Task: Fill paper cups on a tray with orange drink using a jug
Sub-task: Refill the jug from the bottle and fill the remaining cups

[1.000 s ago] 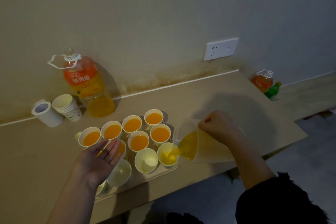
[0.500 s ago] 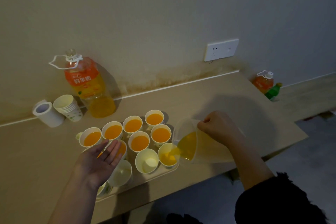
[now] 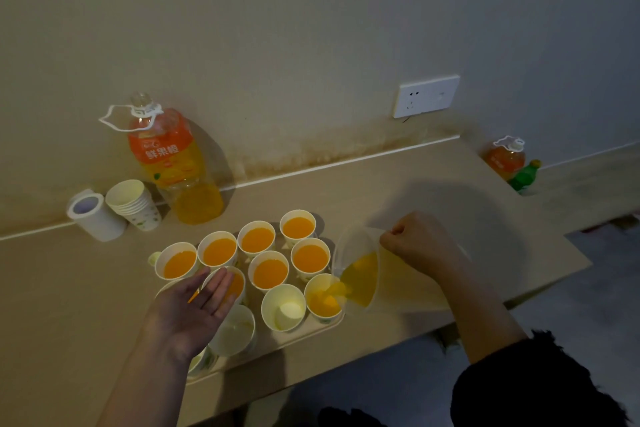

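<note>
Right hand [image 3: 419,243] gripping the clear jug [image 3: 360,270], fingers curled tight at its handle | jug tilting left at the tray's right end, orange drink running into the near-right paper cup [image 3: 323,298] on the tray [image 3: 304,331] (partly filled) | left hand [image 3: 194,308] hovering flat, fingers straight, holding nothing, over the left cups.

White cups [image 3: 283,307], orange drink [image 3: 298,227], clear jug [image 3: 360,270], green bottle [image 3: 524,176].

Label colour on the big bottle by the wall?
Orange-red label with white characters; head view.
</note>
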The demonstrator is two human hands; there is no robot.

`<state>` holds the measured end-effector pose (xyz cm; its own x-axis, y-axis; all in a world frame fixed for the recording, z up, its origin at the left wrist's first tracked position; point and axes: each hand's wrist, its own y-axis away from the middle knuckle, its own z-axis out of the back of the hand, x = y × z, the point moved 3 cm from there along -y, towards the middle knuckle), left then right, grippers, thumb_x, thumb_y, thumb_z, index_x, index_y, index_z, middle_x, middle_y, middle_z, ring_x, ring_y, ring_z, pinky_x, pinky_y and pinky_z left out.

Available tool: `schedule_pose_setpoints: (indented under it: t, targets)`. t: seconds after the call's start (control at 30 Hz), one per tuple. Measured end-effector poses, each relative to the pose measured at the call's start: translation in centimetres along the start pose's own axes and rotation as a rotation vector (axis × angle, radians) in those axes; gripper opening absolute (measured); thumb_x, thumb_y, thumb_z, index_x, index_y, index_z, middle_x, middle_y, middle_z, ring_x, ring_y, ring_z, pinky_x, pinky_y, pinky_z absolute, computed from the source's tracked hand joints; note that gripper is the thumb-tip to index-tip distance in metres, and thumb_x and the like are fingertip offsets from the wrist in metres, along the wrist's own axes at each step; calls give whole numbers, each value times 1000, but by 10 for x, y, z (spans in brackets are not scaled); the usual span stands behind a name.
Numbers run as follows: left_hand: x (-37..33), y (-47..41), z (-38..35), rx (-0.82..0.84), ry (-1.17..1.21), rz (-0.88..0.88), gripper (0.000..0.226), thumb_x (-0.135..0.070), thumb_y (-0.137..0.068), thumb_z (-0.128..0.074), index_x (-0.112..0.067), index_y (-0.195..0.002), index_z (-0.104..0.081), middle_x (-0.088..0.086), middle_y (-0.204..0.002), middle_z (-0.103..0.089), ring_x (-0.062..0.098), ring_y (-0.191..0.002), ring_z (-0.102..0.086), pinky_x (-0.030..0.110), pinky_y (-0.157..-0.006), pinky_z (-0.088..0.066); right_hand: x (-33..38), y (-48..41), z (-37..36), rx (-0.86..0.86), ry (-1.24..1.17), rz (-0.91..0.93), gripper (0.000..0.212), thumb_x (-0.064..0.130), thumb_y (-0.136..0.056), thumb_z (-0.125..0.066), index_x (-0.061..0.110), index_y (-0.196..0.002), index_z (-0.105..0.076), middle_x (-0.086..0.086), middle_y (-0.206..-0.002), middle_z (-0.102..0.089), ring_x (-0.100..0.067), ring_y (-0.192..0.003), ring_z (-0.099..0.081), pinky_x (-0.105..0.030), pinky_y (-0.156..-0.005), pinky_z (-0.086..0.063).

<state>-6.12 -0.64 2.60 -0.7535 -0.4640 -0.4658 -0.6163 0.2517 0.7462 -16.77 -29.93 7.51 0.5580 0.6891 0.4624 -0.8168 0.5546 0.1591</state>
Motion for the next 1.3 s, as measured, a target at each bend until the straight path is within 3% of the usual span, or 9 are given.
schedule_pose_setpoints:
  t: [0.17, 0.27, 0.37, 0.5, 0.6, 0.7, 0.87, 1.3]
  targets:
    - [-2, -4, 2, 0, -2, -2, 16, -2, -90, -45, -7, -100, -57, 13, -103, -63, 27, -108, -57, 42, -95, -41, 1, 0, 1, 3, 8, -8, 36, 21, -81, -59, 12, -48, -46, -4, -46, -37, -18, -48, -40, -27, -46, -28]
    - [-2, -5, 2, 27, -32, 2, 44, 6, -57, -63, -7, -99, -58, 13, -104, -64, 28, -106, -59, 42, -95, -41, 1, 0, 1, 7, -2, -17, 32, 21, -81, -58, 9, -52, -52, -5, -48, -40, -19, -51, -43, -27, -47, -28]
    - [-3, -5, 4, 16, -9, 9, 22, 2, -80, -51, -7, -99, -58, 13, -104, -64, 27, -109, -57, 42, -98, -40, 2, -1, 1, -1, 6, -16, 40, 21, -80, -59, 13, -45, -43, -3, -44, -37, -15, -45, -39, -26, -45, -27]
    - [-3, -5, 4, -13, -8, -3, 17, -5, -92, -42, -7, -99, -57, 14, -103, -63, 27, -110, -56, 42, -98, -39, 3, -1, 2, -15, 19, -8, 43, 20, -80, -59, 14, -43, -38, -3, -44, -33, -15, -44, -36, -27, -45, -25]
    - [-4, -4, 4, -6, -8, -1, 16, -5, -92, -42, -8, -99, -56, 14, -103, -63, 26, -110, -56, 42, -98, -39, 3, -1, 2, -14, -9, -8, 40, 19, -79, -59, 13, -44, -40, -4, -45, -34, -17, -46, -37, -28, -46, -25]
    - [-4, -2, 2, 17, -11, -2, 21, -1, -79, -50, -8, -98, -56, 14, -103, -62, 26, -109, -56, 41, -99, -38, 2, -1, 2, -13, -22, -13, 41, 19, -79, -60, 14, -44, -40, -3, -44, -34, -16, -46, -36, -28, -46, -25]
    - [-5, -3, 3, 2, 7, -1, 15, -5, -94, -42, -8, -100, -55, 15, -106, -62, 26, -109, -56, 42, -98, -39, 3, -1, 4, -5, 8, -17, 42, 21, -80, -59, 14, -44, -40, -2, -44, -33, -14, -44, -35, -27, -45, -26]
    - [-3, -5, 3, 18, -3, -5, 16, -5, -93, -42, -9, -98, -56, 14, -107, -62, 26, -109, -56, 41, -97, -40, 5, 0, 3, -3, 20, -5, 44, 20, -80, -59, 15, -41, -40, -1, -42, -35, -14, -44, -37, -27, -45, -27]
